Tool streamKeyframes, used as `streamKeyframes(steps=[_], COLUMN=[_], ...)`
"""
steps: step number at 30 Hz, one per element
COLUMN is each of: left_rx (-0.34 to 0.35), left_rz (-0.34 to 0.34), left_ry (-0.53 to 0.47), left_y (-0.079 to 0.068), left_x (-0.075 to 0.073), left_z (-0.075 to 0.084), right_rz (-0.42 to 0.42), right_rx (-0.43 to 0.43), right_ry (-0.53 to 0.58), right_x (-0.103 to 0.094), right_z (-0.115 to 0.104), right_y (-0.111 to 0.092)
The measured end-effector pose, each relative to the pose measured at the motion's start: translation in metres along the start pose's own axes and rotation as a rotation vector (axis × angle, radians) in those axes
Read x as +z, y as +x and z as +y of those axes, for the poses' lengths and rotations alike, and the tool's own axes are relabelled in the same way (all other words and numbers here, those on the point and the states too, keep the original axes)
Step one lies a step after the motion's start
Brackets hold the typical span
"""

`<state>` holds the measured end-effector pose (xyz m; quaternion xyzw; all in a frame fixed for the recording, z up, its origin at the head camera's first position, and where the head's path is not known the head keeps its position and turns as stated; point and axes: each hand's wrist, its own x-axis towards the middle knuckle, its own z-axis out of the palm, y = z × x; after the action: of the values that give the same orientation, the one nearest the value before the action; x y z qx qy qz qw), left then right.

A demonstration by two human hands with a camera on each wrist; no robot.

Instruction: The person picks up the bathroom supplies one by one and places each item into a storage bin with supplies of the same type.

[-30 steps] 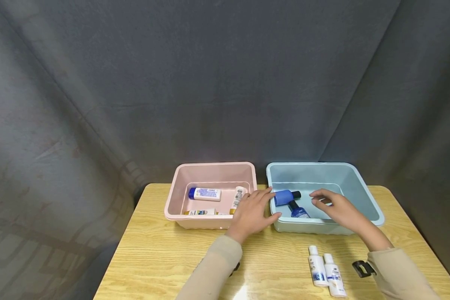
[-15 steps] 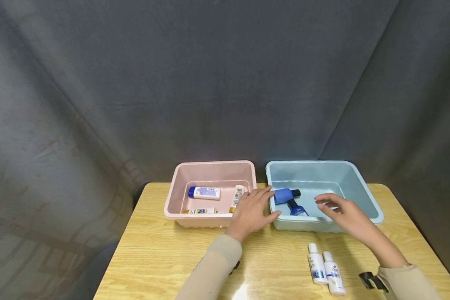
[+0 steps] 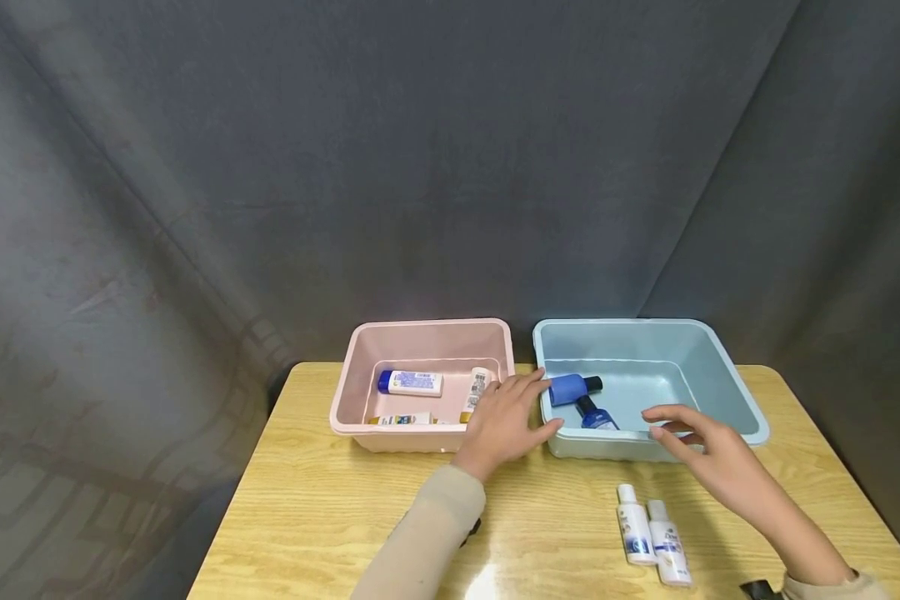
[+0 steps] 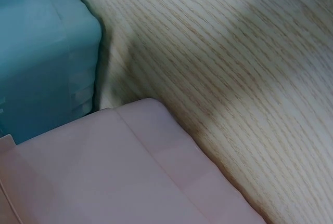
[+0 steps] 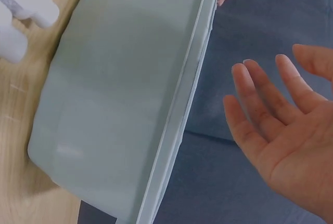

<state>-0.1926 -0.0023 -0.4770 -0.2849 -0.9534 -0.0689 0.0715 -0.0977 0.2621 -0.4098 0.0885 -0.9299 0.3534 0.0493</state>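
My left hand (image 3: 501, 427) rests with fingers spread across the gap between the pink bin (image 3: 347, 379) and the light blue bin (image 3: 750, 408), fingertips at the blue bin's left rim. It holds nothing. My right hand (image 3: 720, 458) hovers by the blue bin's front rim, fingers loosely bent and apart; in the right wrist view the palm of the right hand (image 5: 291, 130) holds nothing. In the blue bin lie a blue bottle with a black cap (image 3: 567, 390) and a darker blue bottle (image 3: 596, 417). Only the bins' outer walls show in the left wrist view.
Two white bottles (image 3: 636, 529) (image 3: 669, 550) lie side by side on the wooden table (image 3: 307, 517) before the blue bin. Inside the pink bin are a white blue-capped bottle (image 3: 414, 383), a white tube (image 3: 405, 419) and another white bottle (image 3: 477, 387). A grey curtain (image 3: 450, 183) hangs behind.
My right hand has drawn back out of the blue bin, toward the front and right, its fingers staying loose. My left hand and the bottles have not moved.
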Motion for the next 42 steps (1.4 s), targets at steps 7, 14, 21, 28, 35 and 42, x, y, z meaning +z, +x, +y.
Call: streamKeyframes(steps=[7, 14, 21, 28, 35, 42], left_rx=[0.004, 0.002, 0.005, 0.000, 0.001, 0.002], left_rz=[-0.001, -0.012, -0.008, -0.006, -0.003, -0.003], left_ry=[0.007, 0.011, 0.011, 0.009, 0.000, 0.014], left_y=[0.000, 0.000, 0.000, 0.000, 0.000, -0.001], left_x=[0.000, -0.001, -0.001, -0.001, -0.001, -0.001], left_z=[0.000, 0.000, 0.001, 0.001, 0.000, 0.000], right_rz=[0.010, 0.060, 0.047, -0.017, -0.046, -0.070], right_rx=[0.090, 0.127, 0.198, 0.310, 0.392, 0.482], right_ry=[-0.018, -0.004, 0.049, 0.069, 0.105, 0.145], right_x=[0.008, 0.019, 0.032, 0.040, 0.051, 0.062], right_z=[-0.001, 0.006, 0.012, 0.019, 0.028, 0.033], right_y=[-0.012, -0.023, -0.033, -0.039, -0.048, -0.058])
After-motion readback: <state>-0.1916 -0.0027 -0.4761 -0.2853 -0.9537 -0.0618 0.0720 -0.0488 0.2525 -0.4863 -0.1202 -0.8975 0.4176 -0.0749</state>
